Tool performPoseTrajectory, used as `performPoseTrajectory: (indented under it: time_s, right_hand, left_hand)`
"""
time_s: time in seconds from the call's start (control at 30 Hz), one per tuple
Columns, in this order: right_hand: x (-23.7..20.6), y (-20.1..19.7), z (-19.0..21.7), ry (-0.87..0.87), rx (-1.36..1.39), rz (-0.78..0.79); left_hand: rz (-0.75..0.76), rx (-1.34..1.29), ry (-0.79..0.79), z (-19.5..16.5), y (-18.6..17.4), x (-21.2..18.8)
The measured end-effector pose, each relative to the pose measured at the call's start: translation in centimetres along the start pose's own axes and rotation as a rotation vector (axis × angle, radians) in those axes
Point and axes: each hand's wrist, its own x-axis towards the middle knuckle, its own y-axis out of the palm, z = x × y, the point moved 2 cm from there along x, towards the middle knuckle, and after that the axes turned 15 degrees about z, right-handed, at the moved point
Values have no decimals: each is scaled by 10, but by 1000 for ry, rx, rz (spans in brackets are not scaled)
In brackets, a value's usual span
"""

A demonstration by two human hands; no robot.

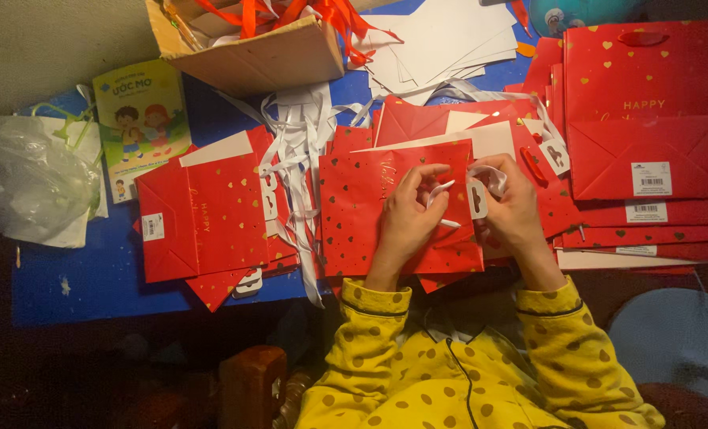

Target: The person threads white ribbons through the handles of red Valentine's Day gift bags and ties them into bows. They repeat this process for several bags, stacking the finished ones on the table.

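A flat red paper gift bag (362,214) with gold hearts lies on the blue table (92,278) in front of me. My left hand (409,218) rests on the bag and pinches a white ribbon (441,191). My right hand (513,202) holds the other part of the ribbon together with a small white tag (478,199). Both sleeves are yellow with brown dots.
More flat red bags lie at the left (203,218) and in a stack at the right (648,135). White ribbons (298,151) trail between them. At the back stand a cardboard box (250,56) with red ribbons, white paper sheets (441,44), a children's booklet (139,119) and a plastic bag (28,179).
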Motion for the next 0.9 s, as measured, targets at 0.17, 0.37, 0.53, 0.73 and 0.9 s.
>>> performPoseTrajectory:
  time_s: [0.17, 0.37, 0.53, 0.73, 0.9]
  right_hand:
    - [0, -2, -9, -113, -70, 54]
    - [1, -3, -11, -162, -264, 47]
    - [1, 0, -8, -104, -203, -64]
    - [1, -1, -3, -132, -252, -109]
    - [1, -1, 3, -177, -220, 12]
  left_hand:
    - [-11, -10, 2, 1, 1, 0]
    - [10, -1, 12, 0, 0, 0]
    - [35, -32, -13, -1, 0, 0]
    - [60, 4, -44, -1, -1, 0]
    - [45, 33, -26, -1, 2, 0]
